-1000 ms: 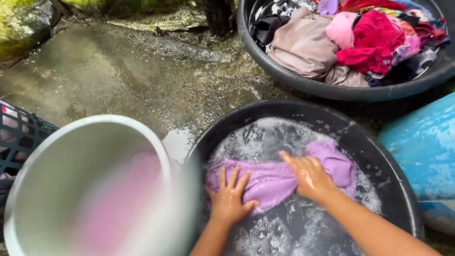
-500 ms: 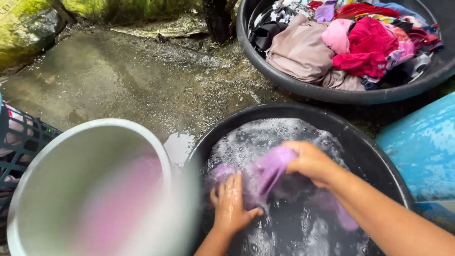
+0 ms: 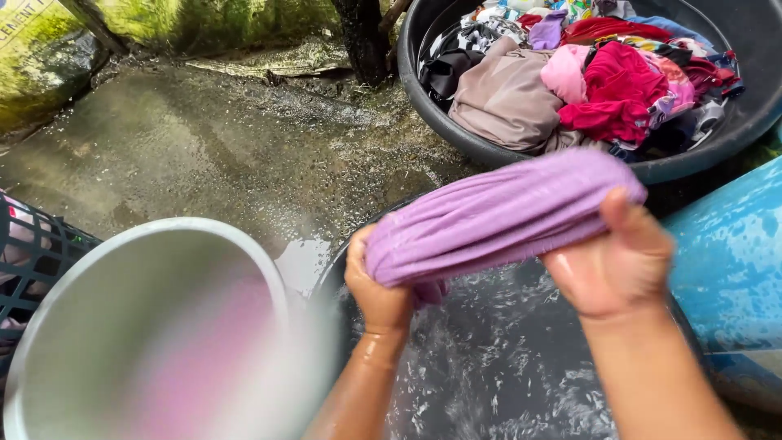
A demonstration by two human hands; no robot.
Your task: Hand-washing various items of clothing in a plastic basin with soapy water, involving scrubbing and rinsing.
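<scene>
Left hand (image 3: 379,285) and right hand (image 3: 615,265) raised, both fisted.

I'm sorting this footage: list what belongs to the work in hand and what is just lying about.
In hand: left hand, right hand, twisted purple cloth, black basin of soapy water.

Lying about: black tub of mixed clothes, white bucket, blue container, dark plastic basket.

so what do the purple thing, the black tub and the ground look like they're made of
Purple garment: soft woven or knit cloth, matte and wet, judging by its fine folds where the left hand and right hand grip it.
Black tub: probably plastic, going by its smooth, dull rim.
Ground: looks like concrete, being grey, rough, speckled and shiny with water.
</scene>
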